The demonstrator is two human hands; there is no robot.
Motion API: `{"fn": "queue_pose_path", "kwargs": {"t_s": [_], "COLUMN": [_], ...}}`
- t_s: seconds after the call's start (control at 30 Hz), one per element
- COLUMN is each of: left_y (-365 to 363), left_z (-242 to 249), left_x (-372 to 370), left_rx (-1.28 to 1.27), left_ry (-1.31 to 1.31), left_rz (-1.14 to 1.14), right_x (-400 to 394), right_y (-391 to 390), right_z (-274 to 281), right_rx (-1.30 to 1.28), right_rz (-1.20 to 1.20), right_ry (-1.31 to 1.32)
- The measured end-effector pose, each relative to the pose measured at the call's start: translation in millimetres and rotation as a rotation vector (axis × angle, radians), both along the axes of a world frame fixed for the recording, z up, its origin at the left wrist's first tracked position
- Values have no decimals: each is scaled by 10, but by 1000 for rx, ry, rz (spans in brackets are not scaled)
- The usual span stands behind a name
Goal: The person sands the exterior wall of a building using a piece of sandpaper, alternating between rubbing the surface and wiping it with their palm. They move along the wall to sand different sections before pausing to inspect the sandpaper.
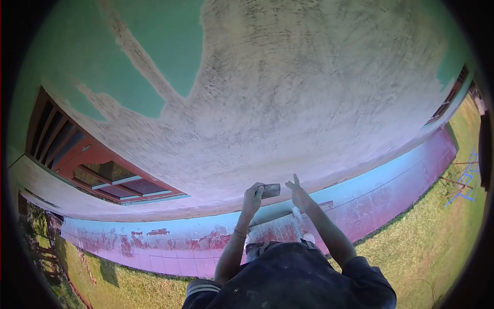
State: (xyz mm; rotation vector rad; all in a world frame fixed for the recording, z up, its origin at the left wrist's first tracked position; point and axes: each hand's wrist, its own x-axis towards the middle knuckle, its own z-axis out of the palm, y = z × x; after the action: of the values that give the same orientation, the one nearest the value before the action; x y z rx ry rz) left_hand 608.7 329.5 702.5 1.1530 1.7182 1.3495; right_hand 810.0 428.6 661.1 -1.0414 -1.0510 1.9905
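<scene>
Hidden, cropped and too-small parts, head view

We can't name the small dark block point(270, 190) in the left hand point(252, 197): too small, and the fingers cover its near end. The right hand point(298, 193) shows open fingers, but we can't tell if they touch the wall point(288, 92). Our view of the person's legs and feet is blocked by the dark-clothed torso point(288, 278), itself cut by the bottom edge. The window point(87, 159) is clipped by the round lens border at left; what lies behind its panes is unreadable. The blue frame point(465, 177) on the grass at right is too small to identify.
</scene>
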Motion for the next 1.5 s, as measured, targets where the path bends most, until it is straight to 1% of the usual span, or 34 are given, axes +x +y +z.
{"fn": "queue_pose_path", "kwargs": {"t_s": [0.03,0.1,0.17,0.23,0.3,0.37,0.43,0.47,0.53,0.57,0.6,0.67,0.7,0.73,0.77,0.8,0.83,0.87,0.9,0.93,1.0,1.07,1.1,1.13,1.17,1.2,1.23,1.27,1.3,1.33,1.4,1.43,1.47,1.5], "left_y": [36,10,-49,-112,-167,-300,-407,-453,-527,-540,-539,-548,-528,-523,-522,-495,-440,-403,-341,-372,-289,-335,-312,-220,-90,35,183,360,556,727,829,852,858,838], "left_z": [7,16,111,85,-93,89,208,184,105,73,62,-106,-59,-11,40,306,525,774,989,1589,2418,3437,3859,4192,4436,4595,4632,4576,4411,4189,3644,3325,2970,2600], "left_x": [36,81,110,196,181,278,303,330,414,423,426,435,396,334,251,92,-94,-358,-693,-898,-1376,-1514,-1558,-1622,-1690,-1716,-1746,-1766,-1715,-1665,-1610,-1579,-1524,-1440], "left_rx": [-2,-39,-98,-144,-173,-179,-254,-204,-110,-113,-117,-99,-53,-8,37,-37,112,184,215,284,700,841,913,964,914,855,725,591,569,549,570,535,495,386], "left_ry": [-19,-33,-59,-242,-195,-601,-822,-880,-995,-959,-922,-838,-788,-738,-687,-529,-578,-412,-186,9,254,530,792,1038,1197,1354,1442,1525,1492,1459,1230,1215,1191,1240], "left_rz": [-14,-67,-124,-161,-302,-382,-401,-423,-476,-455,-436,-366,-322,-278,-234,-77,27,155,321,426,595,742,828,904,934,960,939,913,937,960,742,722,705,690], "right_x": [106,225,322,352,382,366,375,377,284,239,200,89,14,-52,-109,-183,-251,-291,-344,-398,-483,-590,-647,-724,-816,-943,-1073,-1220,-1376,-1485,-1572,-1588,-1591,-1590], "right_y": [-54,-110,-187,-377,-524,-630,-674,-677,-719,-745,-698,-658,-650,-614,-502,-365,-229,-16,218,396,677,878,902,994,1020,1121,1228,1351,1484,1561,1529,1529,1575,1630], "right_z": [-31,-34,349,415,479,311,198,182,193,198,102,15,90,170,266,451,700,979,1365,1859,2933,3933,4419,4829,5244,5562,5804,5956,6056,6091,5995,5976,5995,5990], "right_rx": [243,345,80,210,235,246,317,350,368,373,659,742,783,689,675,659,639,745,850,1011,1262,1527,1645,1784,1944,2017,2081,2061,2037,2010,2210,2307,2287,2265], "right_rz": [35,127,240,209,268,226,263,278,233,208,234,237,236,246,251,256,264,294,326,307,253,76,-27,-141,-309,-481,-657,-757,-858,-961,-1041,-1087,-1067,-1034], "right_ry": [-5,20,83,-55,-121,-61,-161,-212,-208,-205,-248,-323,-362,-435,-378,-321,-267,-223,-179,-161,-132,-41,24,71,67,59,49,3,-43,-89,-155,-193,-125,-58]}}
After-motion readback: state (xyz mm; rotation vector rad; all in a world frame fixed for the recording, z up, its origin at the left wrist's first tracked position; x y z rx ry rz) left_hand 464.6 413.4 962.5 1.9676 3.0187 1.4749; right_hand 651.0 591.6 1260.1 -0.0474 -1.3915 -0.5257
